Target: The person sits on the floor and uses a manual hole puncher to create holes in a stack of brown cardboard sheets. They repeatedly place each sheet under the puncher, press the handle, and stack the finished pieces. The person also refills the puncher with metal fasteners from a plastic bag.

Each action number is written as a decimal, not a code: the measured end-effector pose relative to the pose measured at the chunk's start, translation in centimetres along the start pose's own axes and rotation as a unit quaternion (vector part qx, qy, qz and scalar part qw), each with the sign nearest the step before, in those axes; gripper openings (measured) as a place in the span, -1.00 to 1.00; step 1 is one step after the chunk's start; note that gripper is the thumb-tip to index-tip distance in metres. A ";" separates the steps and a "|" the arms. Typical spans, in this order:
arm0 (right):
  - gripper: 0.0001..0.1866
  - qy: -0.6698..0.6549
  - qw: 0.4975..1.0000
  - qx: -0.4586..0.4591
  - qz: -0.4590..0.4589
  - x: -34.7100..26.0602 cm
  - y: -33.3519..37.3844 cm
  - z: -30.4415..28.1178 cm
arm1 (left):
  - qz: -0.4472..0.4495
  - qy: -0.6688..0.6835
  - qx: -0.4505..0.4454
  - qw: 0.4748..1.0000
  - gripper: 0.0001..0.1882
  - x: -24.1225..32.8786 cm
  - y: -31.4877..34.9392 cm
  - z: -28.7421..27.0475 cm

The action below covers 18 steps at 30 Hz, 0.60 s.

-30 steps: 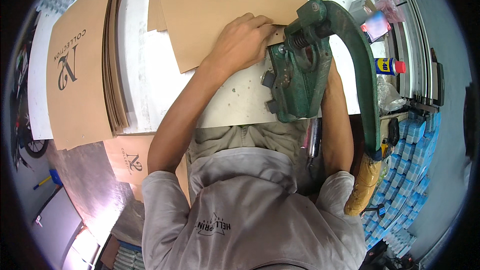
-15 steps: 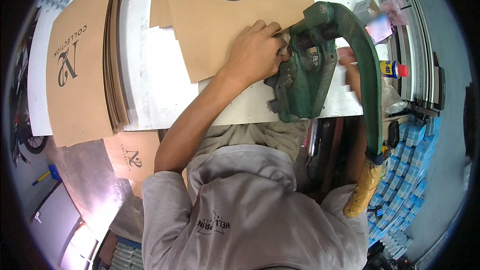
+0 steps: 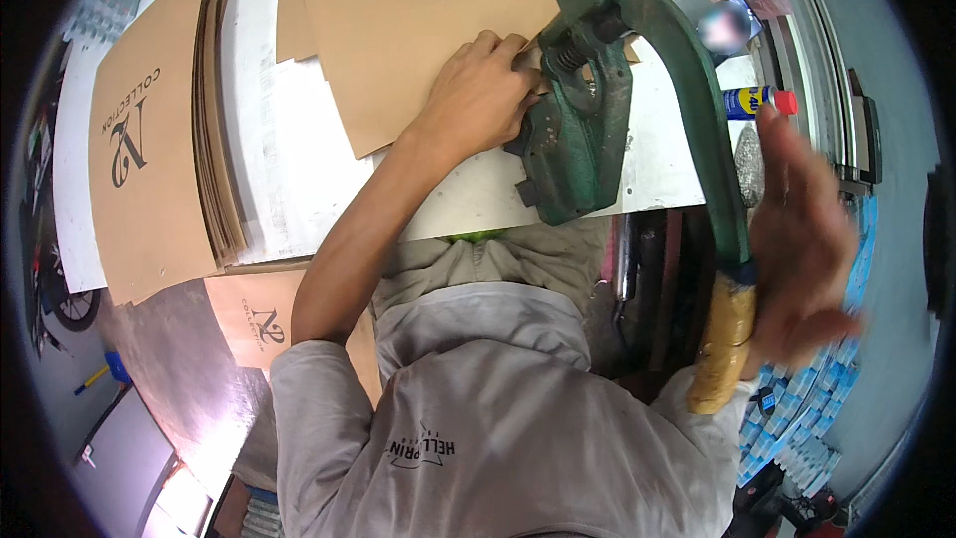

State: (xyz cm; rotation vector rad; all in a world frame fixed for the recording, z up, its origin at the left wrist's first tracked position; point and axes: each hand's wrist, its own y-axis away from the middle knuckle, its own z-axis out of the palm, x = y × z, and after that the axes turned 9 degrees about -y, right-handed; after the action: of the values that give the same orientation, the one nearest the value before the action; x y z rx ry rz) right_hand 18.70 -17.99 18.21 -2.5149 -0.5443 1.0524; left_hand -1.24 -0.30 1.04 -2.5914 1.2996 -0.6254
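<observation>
A brown paper bag [image 3: 383, 60] with a dark printed design lies on the white table, its near right corner in the jaws of a green hand press [image 3: 583, 144]. My left hand [image 3: 468, 100] is closed at that corner, fingers bent against the jaws; the fingertips are partly hidden. The press's long curved lever ends in a yellow-wrapped handle [image 3: 719, 349], pointing toward me. To the right of this lever is my right hand [image 3: 805, 249], blurred by motion, with fingers apart and nothing seen in it.
At the left stands a stack of brown paper bags [image 3: 149, 139]. Another printed brown bag [image 3: 264, 319] lies below the table edge. Beyond the lever are a blue and yellow spray can [image 3: 747, 103] with a red cap, a phone [image 3: 727, 28] and a small clear bag [image 3: 749, 169].
My right hand has come from behind the lever, over the table, back toward me to the right of the handle. The left hand stays at the press jaws; the whole view has shifted slightly.
</observation>
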 end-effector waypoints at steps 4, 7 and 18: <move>-0.77 -0.114 0.943 0.114 0.290 9.4 1.2 1.9 | 0.012 -0.057 0.025 0.998 -0.67 0.3 1.1 1.4; -0.72 -0.073 0.911 0.023 0.406 21.8 10.3 4.6 | 0.012 -0.146 0.035 0.989 -0.61 0.3 2.4 1.0; -0.77 -0.027 0.961 0.053 0.271 23.5 6.4 7.6 | -0.006 -0.240 0.034 0.970 -0.63 -3.9 5.4 0.5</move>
State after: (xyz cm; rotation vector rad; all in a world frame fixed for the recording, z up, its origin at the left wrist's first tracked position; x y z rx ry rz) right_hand 29.73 -10.95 -3.71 -2.6028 0.2074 1.2915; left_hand -6.99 -0.45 -2.30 -2.4762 1.0803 -0.0271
